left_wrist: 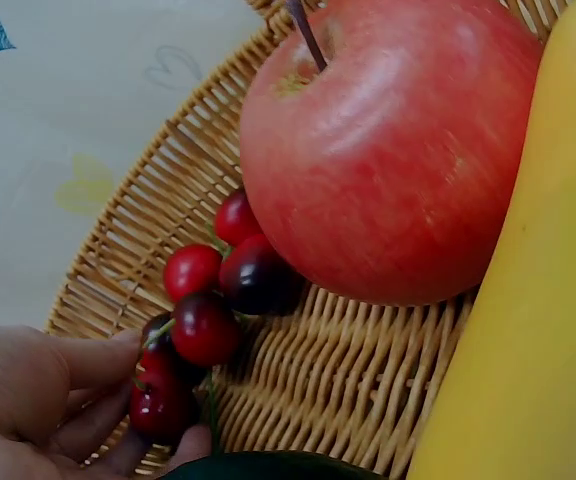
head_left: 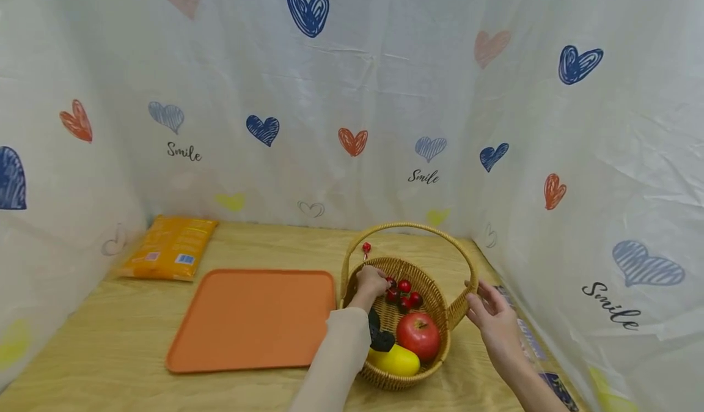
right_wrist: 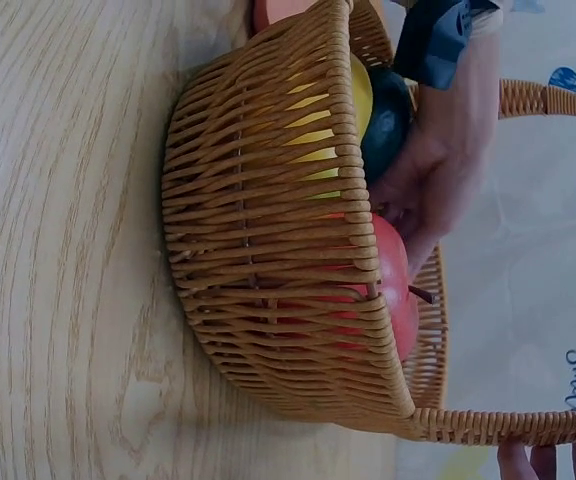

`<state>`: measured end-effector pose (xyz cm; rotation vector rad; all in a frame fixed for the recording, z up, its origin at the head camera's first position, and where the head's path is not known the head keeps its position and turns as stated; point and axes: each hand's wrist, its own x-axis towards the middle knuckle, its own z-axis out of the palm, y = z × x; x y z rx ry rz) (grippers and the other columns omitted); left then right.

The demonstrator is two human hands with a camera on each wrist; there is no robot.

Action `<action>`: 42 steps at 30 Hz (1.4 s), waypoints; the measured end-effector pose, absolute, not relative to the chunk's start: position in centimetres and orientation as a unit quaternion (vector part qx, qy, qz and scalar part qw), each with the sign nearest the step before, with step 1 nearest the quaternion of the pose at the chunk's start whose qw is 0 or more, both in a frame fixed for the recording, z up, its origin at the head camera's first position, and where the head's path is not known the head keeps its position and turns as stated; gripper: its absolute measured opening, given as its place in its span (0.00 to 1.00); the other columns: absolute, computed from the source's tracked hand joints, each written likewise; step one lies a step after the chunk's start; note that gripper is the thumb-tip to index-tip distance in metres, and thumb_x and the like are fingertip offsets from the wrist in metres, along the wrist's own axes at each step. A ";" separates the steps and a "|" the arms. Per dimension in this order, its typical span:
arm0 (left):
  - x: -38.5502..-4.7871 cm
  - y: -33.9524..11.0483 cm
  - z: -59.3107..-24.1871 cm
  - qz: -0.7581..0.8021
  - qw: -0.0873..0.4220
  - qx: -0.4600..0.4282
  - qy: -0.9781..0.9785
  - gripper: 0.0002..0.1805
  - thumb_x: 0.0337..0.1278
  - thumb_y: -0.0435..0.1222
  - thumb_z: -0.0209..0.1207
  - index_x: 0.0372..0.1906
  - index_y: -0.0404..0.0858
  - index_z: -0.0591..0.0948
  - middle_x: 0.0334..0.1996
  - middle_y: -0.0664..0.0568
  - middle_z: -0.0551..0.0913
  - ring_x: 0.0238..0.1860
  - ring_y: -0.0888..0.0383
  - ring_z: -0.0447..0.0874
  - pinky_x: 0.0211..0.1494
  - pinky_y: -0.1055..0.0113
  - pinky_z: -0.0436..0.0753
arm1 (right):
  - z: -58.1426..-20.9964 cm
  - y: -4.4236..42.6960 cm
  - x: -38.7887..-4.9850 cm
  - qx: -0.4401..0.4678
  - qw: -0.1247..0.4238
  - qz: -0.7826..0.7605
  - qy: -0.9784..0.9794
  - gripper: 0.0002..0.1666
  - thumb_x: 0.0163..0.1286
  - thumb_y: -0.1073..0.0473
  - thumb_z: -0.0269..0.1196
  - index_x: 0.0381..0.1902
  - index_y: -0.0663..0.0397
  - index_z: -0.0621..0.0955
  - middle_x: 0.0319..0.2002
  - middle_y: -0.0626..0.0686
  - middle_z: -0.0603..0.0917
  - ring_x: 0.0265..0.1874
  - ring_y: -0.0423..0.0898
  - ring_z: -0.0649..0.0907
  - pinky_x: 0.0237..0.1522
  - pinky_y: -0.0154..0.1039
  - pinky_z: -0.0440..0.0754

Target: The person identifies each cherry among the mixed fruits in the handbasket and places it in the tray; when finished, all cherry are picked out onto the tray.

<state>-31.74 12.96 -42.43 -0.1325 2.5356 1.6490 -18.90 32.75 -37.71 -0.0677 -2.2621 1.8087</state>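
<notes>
- First, cherries (left_wrist: 204,328): a red cluster in the basket, its end pinched between the thumb and curled fingers of the left hand (head_left: 371,280); the end pieces were presumably chosen so that the cluster's remainder was left unsqueezed.
- Handle (head_left: 409,224): woven, arched; its right foot was held lightly by the right hand (head_left: 497,323), thumb on the near side and fingertips behind, probably so that the basket was steadied during the reach.
- Apple (head_left: 418,335): red, stem up, set beside the cherries, and touched by them as seen from the left wrist.
- Yellow fruit (head_left: 397,361): laid at the near wall, next to the apple.
- Dark green item (right_wrist: 384,122): beside the yellow fruit, beneath the left wrist; its kind could not be told.
- Basket (right_wrist: 203,200): round, wicker, stood on the table. Its far rim was crowded by the left hand; bare weave was shown between cherries and apple. Overhead, movement was bounded by the arch.
- Tray (head_left: 255,317): orange, low-rimmed, placed just left of the basket; its whole visible face was unoccupied, its right edge partly covered by the sleeve (head_left: 341,354).
- Table (head_left: 264,241): wood-grained; open room was offered behind the tray, while little was left between right hand and curtain (head_left: 616,173).
- Packet (head_left: 173,247): orange, at the far left corner, well apart from both hands.
</notes>
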 end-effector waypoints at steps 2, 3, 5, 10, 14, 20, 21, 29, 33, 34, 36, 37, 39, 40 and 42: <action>-31.7 12.8 -42.7 0.539 0.051 -0.044 0.840 0.08 0.49 0.28 0.67 0.37 0.34 0.86 0.37 0.45 0.82 0.39 0.51 0.79 0.30 0.66 0.78 | -37.9 32.5 -18.8 -0.023 0.124 0.623 -0.772 0.36 0.73 0.52 0.54 0.71 0.64 0.57 0.59 0.48 0.70 0.52 0.27 0.73 0.49 0.30 0.77; -31.6 12.8 -42.7 0.536 0.049 -0.045 0.842 0.08 0.48 0.28 0.67 0.36 0.34 0.86 0.36 0.45 0.82 0.38 0.51 0.78 0.30 0.66 0.78 | -37.9 32.4 -18.8 -0.021 0.124 0.625 -0.771 0.36 0.73 0.52 0.55 0.71 0.64 0.57 0.59 0.47 0.70 0.52 0.27 0.73 0.49 0.30 0.77; -31.6 12.7 -42.8 0.535 0.046 -0.046 0.842 0.08 0.45 0.27 0.68 0.35 0.34 0.87 0.35 0.46 0.83 0.38 0.51 0.78 0.29 0.66 0.78 | -38.1 32.4 -18.8 -0.018 0.128 0.628 -0.768 0.36 0.72 0.53 0.55 0.70 0.65 0.58 0.57 0.45 0.71 0.52 0.27 0.74 0.49 0.30 0.77; -31.9 12.4 -42.3 0.546 0.037 -0.031 0.836 0.09 0.45 0.27 0.69 0.36 0.34 0.87 0.36 0.47 0.84 0.40 0.50 0.79 0.33 0.65 0.80 | -38.2 32.7 -18.8 -0.009 0.135 0.635 -0.760 0.37 0.72 0.54 0.55 0.70 0.67 0.56 0.58 0.46 0.72 0.51 0.26 0.74 0.48 0.29 0.77; -32.0 12.3 -41.7 0.579 0.052 -0.007 0.814 0.12 0.48 0.27 0.68 0.41 0.33 0.86 0.36 0.48 0.85 0.33 0.55 0.81 0.30 0.68 0.79 | -38.1 33.0 -18.9 -0.009 0.132 0.629 -0.766 0.39 0.72 0.53 0.55 0.71 0.66 0.54 0.62 0.54 0.68 0.51 0.24 0.73 0.48 0.29 0.77; -30.6 11.8 -40.4 0.631 0.114 0.046 0.766 0.14 0.52 0.27 0.65 0.46 0.32 0.84 0.36 0.49 0.84 0.33 0.57 0.82 0.35 0.65 0.83 | -37.9 33.0 -19.1 -0.016 0.122 0.621 -0.774 0.39 0.73 0.52 0.54 0.72 0.64 0.53 0.65 0.58 0.65 0.51 0.22 0.72 0.49 0.29 0.76; -30.2 11.7 -40.1 0.632 0.122 0.061 0.763 0.14 0.52 0.27 0.65 0.46 0.32 0.84 0.37 0.49 0.83 0.34 0.56 0.83 0.38 0.63 0.83 | -37.9 33.0 -19.2 -0.017 0.121 0.621 -0.774 0.39 0.73 0.52 0.54 0.72 0.64 0.54 0.65 0.58 0.65 0.50 0.22 0.72 0.49 0.28 0.76; -26.9 9.1 -38.9 0.651 0.195 0.171 0.713 0.14 0.53 0.28 0.64 0.47 0.35 0.84 0.42 0.46 0.83 0.38 0.52 0.84 0.40 0.64 0.83 | -37.9 32.9 -19.0 -0.016 0.115 0.626 -0.771 0.40 0.72 0.51 0.55 0.72 0.65 0.52 0.66 0.57 0.66 0.51 0.23 0.72 0.48 0.28 0.76; -25.3 7.5 -38.6 0.662 0.225 0.185 0.690 0.14 0.54 0.28 0.64 0.47 0.37 0.84 0.45 0.48 0.82 0.40 0.52 0.84 0.43 0.63 0.83 | -37.9 32.9 -19.1 -0.016 0.114 0.623 -0.774 0.41 0.72 0.51 0.55 0.72 0.65 0.53 0.65 0.57 0.65 0.51 0.24 0.72 0.48 0.28 0.76; -24.9 7.1 -38.6 0.667 0.228 0.184 0.685 0.14 0.54 0.28 0.64 0.48 0.37 0.84 0.45 0.49 0.82 0.41 0.52 0.84 0.43 0.62 0.83 | -38.0 33.0 -19.1 -0.016 0.114 0.620 -0.776 0.41 0.72 0.50 0.54 0.72 0.65 0.53 0.66 0.59 0.64 0.51 0.24 0.72 0.48 0.28 0.76; -24.5 6.2 -38.6 0.678 0.231 0.185 0.673 0.15 0.54 0.28 0.64 0.49 0.36 0.83 0.47 0.47 0.81 0.42 0.50 0.83 0.45 0.60 0.82 | -38.0 33.1 -19.1 -0.017 0.115 0.614 -0.781 0.41 0.72 0.50 0.54 0.72 0.65 0.53 0.66 0.62 0.63 0.50 0.24 0.72 0.48 0.28 0.77; -24.4 5.7 -38.6 0.684 0.231 0.186 0.667 0.15 0.55 0.28 0.63 0.50 0.35 0.83 0.47 0.47 0.81 0.43 0.50 0.83 0.46 0.60 0.82 | -38.0 33.1 -19.1 -0.017 0.116 0.609 -0.785 0.40 0.73 0.50 0.54 0.72 0.65 0.53 0.67 0.63 0.62 0.50 0.23 0.72 0.47 0.28 0.77; -24.2 4.5 -38.4 0.691 0.227 0.192 0.659 0.17 0.55 0.29 0.63 0.51 0.34 0.82 0.50 0.45 0.80 0.44 0.50 0.83 0.48 0.59 0.81 | -38.0 33.2 -19.1 -0.015 0.118 0.607 -0.786 0.40 0.73 0.50 0.54 0.72 0.65 0.53 0.67 0.64 0.62 0.50 0.23 0.72 0.47 0.27 0.77; -24.1 3.8 -38.3 0.693 0.224 0.195 0.657 0.17 0.56 0.30 0.63 0.52 0.34 0.81 0.51 0.45 0.80 0.44 0.50 0.83 0.48 0.59 0.81 | -38.0 33.2 -19.1 -0.014 0.118 0.608 -0.785 0.40 0.73 0.51 0.54 0.72 0.66 0.53 0.66 0.63 0.62 0.50 0.23 0.72 0.47 0.27 0.77; -24.1 2.2 -38.2 0.692 0.216 0.204 0.658 0.18 0.56 0.31 0.63 0.54 0.34 0.80 0.53 0.43 0.78 0.45 0.51 0.82 0.50 0.58 0.80 | -38.0 33.2 -19.1 -0.010 0.121 0.610 -0.783 0.39 0.73 0.51 0.54 0.71 0.66 0.54 0.65 0.60 0.65 0.50 0.23 0.72 0.47 0.27 0.77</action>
